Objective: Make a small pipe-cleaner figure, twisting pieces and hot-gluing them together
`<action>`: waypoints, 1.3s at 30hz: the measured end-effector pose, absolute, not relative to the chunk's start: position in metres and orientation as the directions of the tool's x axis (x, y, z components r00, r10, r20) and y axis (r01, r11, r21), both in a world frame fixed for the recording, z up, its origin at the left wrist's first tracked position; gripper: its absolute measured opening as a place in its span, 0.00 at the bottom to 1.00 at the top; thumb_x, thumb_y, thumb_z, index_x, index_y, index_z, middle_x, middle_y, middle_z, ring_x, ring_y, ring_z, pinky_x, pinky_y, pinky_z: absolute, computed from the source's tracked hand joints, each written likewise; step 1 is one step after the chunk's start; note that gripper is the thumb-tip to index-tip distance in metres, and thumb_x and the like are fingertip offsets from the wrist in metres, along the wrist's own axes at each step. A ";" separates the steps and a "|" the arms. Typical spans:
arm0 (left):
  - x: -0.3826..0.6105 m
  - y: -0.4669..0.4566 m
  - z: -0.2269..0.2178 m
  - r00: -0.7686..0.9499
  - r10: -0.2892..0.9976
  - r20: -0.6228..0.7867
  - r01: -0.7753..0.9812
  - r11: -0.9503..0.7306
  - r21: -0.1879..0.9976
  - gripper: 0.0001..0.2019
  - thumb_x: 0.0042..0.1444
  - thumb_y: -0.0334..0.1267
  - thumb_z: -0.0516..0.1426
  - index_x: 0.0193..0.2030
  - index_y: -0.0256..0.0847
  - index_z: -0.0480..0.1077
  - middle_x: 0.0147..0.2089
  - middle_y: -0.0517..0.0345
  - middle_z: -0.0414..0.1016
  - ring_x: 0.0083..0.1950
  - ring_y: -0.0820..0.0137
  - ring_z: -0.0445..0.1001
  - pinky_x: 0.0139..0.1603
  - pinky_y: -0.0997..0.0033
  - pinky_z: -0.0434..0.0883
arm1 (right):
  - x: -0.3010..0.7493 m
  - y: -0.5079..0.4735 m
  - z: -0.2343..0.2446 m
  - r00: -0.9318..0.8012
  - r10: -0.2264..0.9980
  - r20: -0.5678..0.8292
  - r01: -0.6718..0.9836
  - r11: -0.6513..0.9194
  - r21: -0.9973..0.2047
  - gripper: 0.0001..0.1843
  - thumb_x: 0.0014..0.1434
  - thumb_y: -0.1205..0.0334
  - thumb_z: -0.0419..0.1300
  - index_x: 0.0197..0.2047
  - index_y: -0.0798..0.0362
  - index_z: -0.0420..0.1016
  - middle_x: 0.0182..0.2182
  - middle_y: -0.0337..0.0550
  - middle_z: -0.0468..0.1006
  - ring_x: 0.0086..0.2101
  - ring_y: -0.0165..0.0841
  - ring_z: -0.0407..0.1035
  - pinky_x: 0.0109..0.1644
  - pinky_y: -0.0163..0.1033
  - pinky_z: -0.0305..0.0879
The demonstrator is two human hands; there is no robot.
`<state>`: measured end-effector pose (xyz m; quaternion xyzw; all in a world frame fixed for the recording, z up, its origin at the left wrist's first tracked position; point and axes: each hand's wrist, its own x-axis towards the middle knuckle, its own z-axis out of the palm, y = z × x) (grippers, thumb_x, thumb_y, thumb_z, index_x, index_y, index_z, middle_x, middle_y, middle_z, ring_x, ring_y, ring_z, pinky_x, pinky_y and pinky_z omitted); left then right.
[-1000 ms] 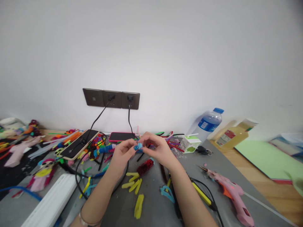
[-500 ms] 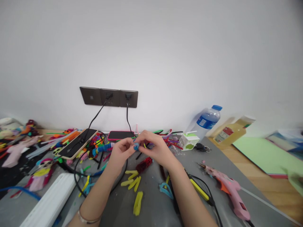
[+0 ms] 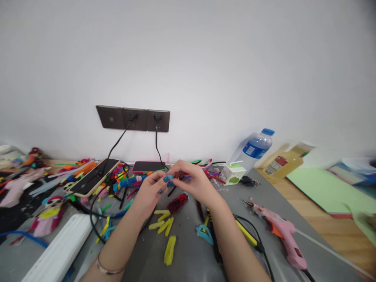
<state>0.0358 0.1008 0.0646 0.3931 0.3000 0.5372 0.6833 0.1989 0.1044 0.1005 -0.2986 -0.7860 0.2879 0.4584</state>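
Above the middle of the grey table, my left hand [image 3: 151, 192] and my right hand [image 3: 194, 180] meet with fingertips pinched together. Blue shows at the fingertips, partly from painted nails; whatever lies between them is too small and hidden to make out. Just below the hands lies a shiny red glittery roll [image 3: 178, 202]. Several short folded yellow fuzzy strips [image 3: 164, 223] are spread nearer to me, with one thicker yellow bundle [image 3: 169, 250] in front. Beside my right forearm rests a light blue bent fuzzy loop [image 3: 205, 234].
A pink glue gun [image 3: 279, 231] with its cord lies at the right, near a small white-green carton [image 3: 233, 173] and a water bottle [image 3: 257, 149]. Leftward are a phone [image 3: 94, 178], a white power strip [image 3: 58, 248], craft dolls [image 3: 49, 213] and loose cables.
The view has shifted slightly. My left fingers have turned a little, showing more blue nails, while my right hand keeps nearly the same pinch. The things on the table stay in place.
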 end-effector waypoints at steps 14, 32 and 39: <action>0.041 0.099 0.066 0.248 0.968 -0.040 -0.572 0.179 0.800 0.16 0.37 0.42 0.72 0.27 0.37 0.74 0.19 0.69 0.57 0.21 0.81 0.51 0.22 0.76 0.53 | 0.201 0.100 0.106 -0.393 0.765 0.510 0.179 0.608 -0.773 0.05 0.62 0.64 0.60 0.41 0.52 0.77 0.35 0.44 0.78 0.36 0.34 0.71 0.39 0.39 0.69; 0.042 0.096 0.067 0.245 0.968 0.060 -0.553 0.089 0.828 0.16 0.38 0.46 0.72 0.24 0.37 0.74 0.19 0.66 0.60 0.22 0.79 0.53 0.23 0.76 0.53 | 0.198 0.100 0.104 -0.343 0.779 0.525 0.080 0.581 -0.810 0.11 0.58 0.55 0.65 0.32 0.52 0.73 0.28 0.40 0.74 0.30 0.32 0.68 0.35 0.38 0.66; 0.040 0.099 0.062 0.272 0.960 0.057 -0.539 0.103 0.836 0.16 0.40 0.46 0.71 0.26 0.37 0.74 0.19 0.67 0.60 0.21 0.80 0.52 0.24 0.77 0.54 | 0.200 0.100 0.105 -0.360 0.789 0.497 0.095 0.561 -0.822 0.10 0.58 0.56 0.65 0.32 0.53 0.73 0.28 0.40 0.73 0.30 0.31 0.67 0.35 0.36 0.65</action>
